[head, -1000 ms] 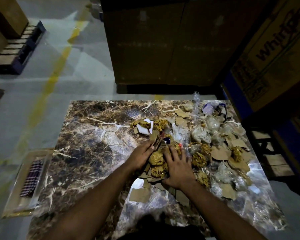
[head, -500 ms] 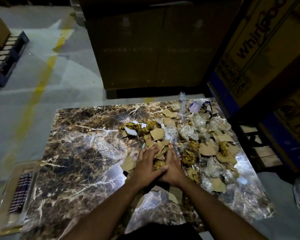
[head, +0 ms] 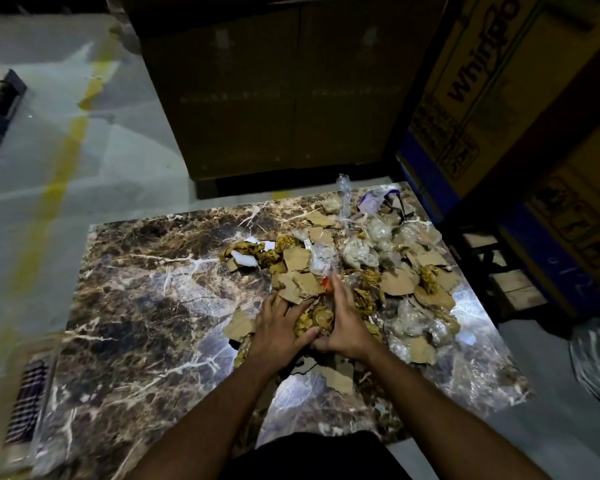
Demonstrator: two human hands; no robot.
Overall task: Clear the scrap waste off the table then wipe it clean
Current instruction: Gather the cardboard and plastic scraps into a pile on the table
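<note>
Both hands, the left hand (head: 277, 327) and the right hand (head: 344, 327), clutch a bunch of scraps (head: 314, 306) between them, near the middle of the table (head: 136, 306), with more heaped toward its far right corner.

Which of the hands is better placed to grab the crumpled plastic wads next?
Right. The right hand sits beside the plastic wads on the table's right side; the left hand lies farther away.
</note>
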